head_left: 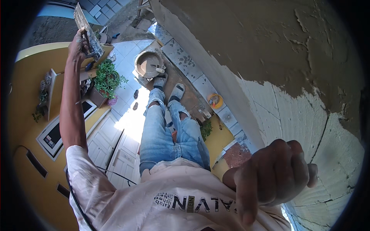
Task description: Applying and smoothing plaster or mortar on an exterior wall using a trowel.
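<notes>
At the upper left, my left hand (78, 47) is closed around the handle of a plastering trowel (89, 34), its long flat blade smeared with mortar. That arm reaches out away from the wall. My right hand (273, 175) is close in at the lower right, in front of the wall, fingers curled in and one hanging downward. No tool sticks out of it. Wet brown plaster (262, 42) covers the upper part of the wall at the right, ending in a ragged edge. Below that edge, the pale wall surface (316, 134) shows cracks and lines.
My feet stand on a wooden plank (189, 104). By them is a mortar-stained bucket (148, 64) with a pale handle-like piece at its rim. A yellow bowl (215, 101) sits on the tiled ledge (185, 61). Left are a potted plant (106, 79) and white doors (102, 150).
</notes>
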`<control>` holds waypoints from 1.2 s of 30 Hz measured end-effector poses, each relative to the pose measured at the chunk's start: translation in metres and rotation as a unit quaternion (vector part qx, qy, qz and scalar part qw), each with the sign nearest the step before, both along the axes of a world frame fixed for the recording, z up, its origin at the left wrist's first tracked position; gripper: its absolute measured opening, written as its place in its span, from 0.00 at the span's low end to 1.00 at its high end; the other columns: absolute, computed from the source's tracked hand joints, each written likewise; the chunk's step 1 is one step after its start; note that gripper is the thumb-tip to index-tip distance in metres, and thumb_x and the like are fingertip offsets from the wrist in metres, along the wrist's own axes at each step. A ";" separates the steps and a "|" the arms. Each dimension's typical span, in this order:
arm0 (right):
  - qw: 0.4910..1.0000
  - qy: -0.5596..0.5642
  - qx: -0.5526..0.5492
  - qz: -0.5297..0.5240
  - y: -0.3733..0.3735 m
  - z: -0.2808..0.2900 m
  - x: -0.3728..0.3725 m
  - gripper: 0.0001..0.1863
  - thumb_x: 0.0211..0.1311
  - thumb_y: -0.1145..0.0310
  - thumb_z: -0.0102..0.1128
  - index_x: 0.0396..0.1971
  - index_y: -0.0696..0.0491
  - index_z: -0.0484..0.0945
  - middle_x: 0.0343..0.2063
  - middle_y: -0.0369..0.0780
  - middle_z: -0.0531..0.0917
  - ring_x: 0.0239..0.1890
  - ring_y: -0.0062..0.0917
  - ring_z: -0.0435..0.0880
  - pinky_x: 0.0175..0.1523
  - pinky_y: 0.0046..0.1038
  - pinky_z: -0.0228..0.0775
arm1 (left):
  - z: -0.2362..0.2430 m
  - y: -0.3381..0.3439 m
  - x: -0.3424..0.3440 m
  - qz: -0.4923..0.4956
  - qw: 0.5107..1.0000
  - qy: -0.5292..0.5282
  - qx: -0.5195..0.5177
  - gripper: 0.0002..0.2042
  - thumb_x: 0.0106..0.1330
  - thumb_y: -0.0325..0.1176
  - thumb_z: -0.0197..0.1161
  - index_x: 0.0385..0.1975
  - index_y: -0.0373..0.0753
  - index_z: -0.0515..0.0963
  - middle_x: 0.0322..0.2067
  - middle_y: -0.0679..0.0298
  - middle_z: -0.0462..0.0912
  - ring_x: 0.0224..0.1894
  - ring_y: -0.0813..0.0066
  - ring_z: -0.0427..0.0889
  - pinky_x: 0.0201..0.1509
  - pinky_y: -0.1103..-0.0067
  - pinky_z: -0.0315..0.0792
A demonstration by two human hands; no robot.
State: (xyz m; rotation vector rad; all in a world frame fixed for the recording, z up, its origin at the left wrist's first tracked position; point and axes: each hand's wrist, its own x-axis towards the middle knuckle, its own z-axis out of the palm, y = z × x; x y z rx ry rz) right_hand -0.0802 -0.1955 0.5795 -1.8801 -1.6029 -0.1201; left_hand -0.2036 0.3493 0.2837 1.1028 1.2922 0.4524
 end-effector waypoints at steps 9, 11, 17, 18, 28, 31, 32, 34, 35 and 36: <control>0.937 -0.315 -0.147 -0.038 0.029 -0.034 -0.004 0.10 0.61 0.73 0.49 0.41 0.44 0.65 0.09 0.33 0.65 0.08 0.23 0.61 0.20 0.30 0.52 | -0.040 -0.059 -0.125 -0.078 0.973 0.217 0.009 0.19 0.67 0.54 0.68 0.23 0.46 0.76 0.15 0.76 0.65 0.14 0.83 0.63 0.18 0.79 0.57; 0.919 -0.373 -0.100 -0.074 0.036 -0.049 -0.009 0.10 0.62 0.73 0.50 0.40 0.43 0.65 0.11 0.35 0.69 0.13 0.26 0.68 0.24 0.34 0.59 | -0.019 -0.069 -0.174 -0.083 0.960 0.268 0.002 0.20 0.69 0.55 0.65 0.23 0.46 0.75 0.14 0.74 0.65 0.13 0.81 0.62 0.18 0.78 0.55; 0.925 -0.347 -0.106 -0.117 0.050 -0.099 -0.014 0.06 0.67 0.70 0.49 0.39 0.41 0.66 0.15 0.37 0.73 0.24 0.32 0.73 0.40 0.42 0.62 | -0.048 -0.140 -0.233 -0.081 0.965 0.240 -0.063 0.18 0.71 0.56 0.64 0.27 0.50 0.77 0.17 0.81 0.60 0.18 0.87 0.55 0.22 0.80 0.51; 0.925 -0.343 -0.106 -0.121 0.053 -0.110 -0.020 0.05 0.68 0.69 0.48 0.39 0.41 0.66 0.16 0.38 0.73 0.26 0.33 0.74 0.42 0.43 0.63 | -0.037 -0.165 -0.233 -0.046 0.977 0.192 -0.080 0.17 0.72 0.55 0.63 0.27 0.52 0.75 0.17 0.82 0.57 0.17 0.88 0.53 0.22 0.82 0.51; 0.943 -0.299 -0.061 -0.134 0.087 -0.244 -0.021 0.02 0.70 0.66 0.49 0.36 0.41 0.67 0.19 0.40 0.77 0.34 0.36 0.78 0.55 0.48 0.67 | -0.058 -0.249 -0.309 0.256 0.937 -0.018 -0.236 0.20 0.76 0.47 0.62 0.22 0.54 0.62 0.14 0.82 0.56 0.12 0.91 0.59 0.14 0.89 0.59; 0.945 -0.303 -0.041 -0.116 0.099 -0.285 -0.019 0.02 0.69 0.66 0.50 0.35 0.42 0.68 0.20 0.40 0.77 0.33 0.36 0.78 0.55 0.48 0.67 | -0.095 -0.246 -0.293 0.272 0.933 -0.063 -0.229 0.20 0.75 0.48 0.62 0.22 0.53 0.62 0.13 0.81 0.60 0.12 0.90 0.63 0.13 0.89 0.61; 0.944 -0.307 -0.034 -0.112 0.103 -0.299 -0.016 0.02 0.69 0.66 0.50 0.34 0.43 0.68 0.20 0.40 0.77 0.32 0.35 0.78 0.54 0.47 0.67 | -0.111 -0.240 -0.280 0.265 0.937 -0.060 -0.219 0.20 0.75 0.48 0.62 0.22 0.53 0.63 0.13 0.81 0.62 0.11 0.90 0.64 0.13 0.88 0.62; 0.944 -0.312 -0.024 -0.104 0.107 -0.324 -0.014 0.03 0.68 0.66 0.51 0.33 0.44 0.68 0.20 0.40 0.77 0.32 0.35 0.78 0.54 0.47 0.68 | -0.139 -0.227 -0.252 0.254 0.938 -0.099 -0.214 0.20 0.75 0.48 0.63 0.22 0.53 0.64 0.13 0.81 0.62 0.11 0.90 0.64 0.13 0.89 0.62; 0.943 -0.316 -0.018 -0.103 0.111 -0.336 -0.013 0.03 0.68 0.66 0.51 0.33 0.44 0.68 0.20 0.40 0.77 0.32 0.35 0.78 0.54 0.47 0.68 | -0.152 -0.217 -0.235 0.242 0.939 -0.120 -0.212 0.20 0.74 0.48 0.63 0.22 0.53 0.64 0.13 0.82 0.62 0.11 0.91 0.64 0.13 0.89 0.63; 0.941 -0.322 -0.015 -0.104 0.111 -0.345 -0.010 0.03 0.68 0.66 0.51 0.33 0.44 0.69 0.20 0.40 0.77 0.31 0.34 0.78 0.54 0.47 0.68 | -0.176 -0.204 -0.226 0.237 0.939 -0.134 -0.211 0.20 0.74 0.49 0.64 0.22 0.53 0.64 0.13 0.82 0.62 0.11 0.92 0.64 0.13 0.90 0.63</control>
